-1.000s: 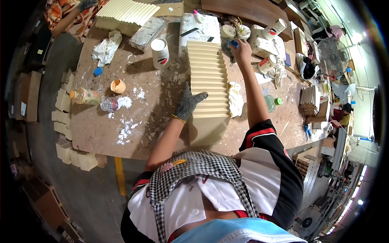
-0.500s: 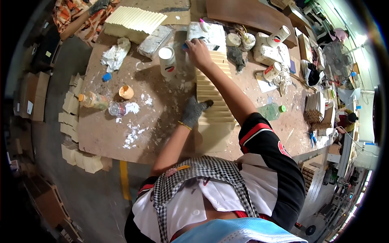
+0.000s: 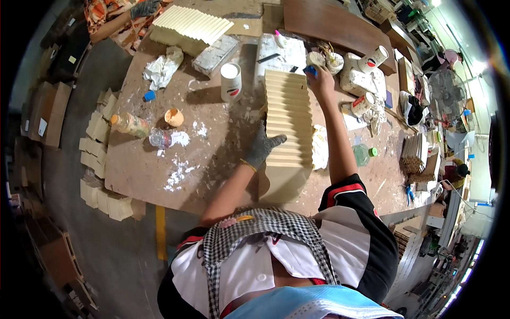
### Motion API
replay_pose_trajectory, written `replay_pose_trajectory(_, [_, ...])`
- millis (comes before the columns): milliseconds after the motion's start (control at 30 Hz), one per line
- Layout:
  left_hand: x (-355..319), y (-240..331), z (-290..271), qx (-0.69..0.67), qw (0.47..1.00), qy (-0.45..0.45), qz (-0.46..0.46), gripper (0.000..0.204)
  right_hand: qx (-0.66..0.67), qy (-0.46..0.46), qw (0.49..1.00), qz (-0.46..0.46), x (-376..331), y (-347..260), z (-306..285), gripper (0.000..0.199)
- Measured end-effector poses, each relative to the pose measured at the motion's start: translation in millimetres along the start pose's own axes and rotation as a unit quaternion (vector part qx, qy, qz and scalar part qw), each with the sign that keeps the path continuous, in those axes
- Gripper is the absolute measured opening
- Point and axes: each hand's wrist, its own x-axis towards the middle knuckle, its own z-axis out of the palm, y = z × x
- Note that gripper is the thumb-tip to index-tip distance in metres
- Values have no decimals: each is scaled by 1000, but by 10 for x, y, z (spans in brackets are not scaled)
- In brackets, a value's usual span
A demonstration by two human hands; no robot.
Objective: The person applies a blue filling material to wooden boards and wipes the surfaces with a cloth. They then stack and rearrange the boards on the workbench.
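Note:
A long cream stack of ridged, corrugated-looking pieces [image 3: 289, 114] lies lengthwise before me on the worktable. My left hand [image 3: 258, 145], in a grey glove, grips its left side, with the thumb resting over the ridges. My bare right hand [image 3: 322, 81] is just beyond the stack's far right corner, its fingers closed on a small blue block [image 3: 309, 70]; most of the block is hidden by the fingers. A white paper cup [image 3: 231, 85] stands left of the stack. Past the far end is a white-smeared slab [image 3: 280, 50] with a dark flat strip on it.
Another ridged cream stack [image 3: 191, 25] sits at the far left, near a co-worker's gloved hand [image 3: 144, 8]. Bottles, including an orange-capped one [image 3: 130, 124], and a blue piece [image 3: 149, 95] lie left. A green-capped bottle [image 3: 363, 154] and another cup [image 3: 362, 104] are right.
My right hand has swung from the stack's far left corner across to its far right, still holding the blue block. The left hand stays at the stack's left side. The whole view has shifted slightly.

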Motion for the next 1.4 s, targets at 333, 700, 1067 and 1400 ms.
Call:
replay_pose_trajectory(333, [-42,191,35,25,999,-23,7,83,9,-75,960,-270,-128,-947,444,32])
replay_pose_trajectory(700, [-32,69,15,-22,999,-26,-33,65,239,-5,954,179,-590,928,-429,33])
replay_pose_trajectory(1067, [-932,208,-60,-13,1000,-9,-14,102,109,-14,987,118,-2149,-464,-1167,40])
replay_pose_trajectory(1400, [-1080,-459,38,176,977,9,117,76,85,-38,990,-103,-2189,-1496,-298,42])
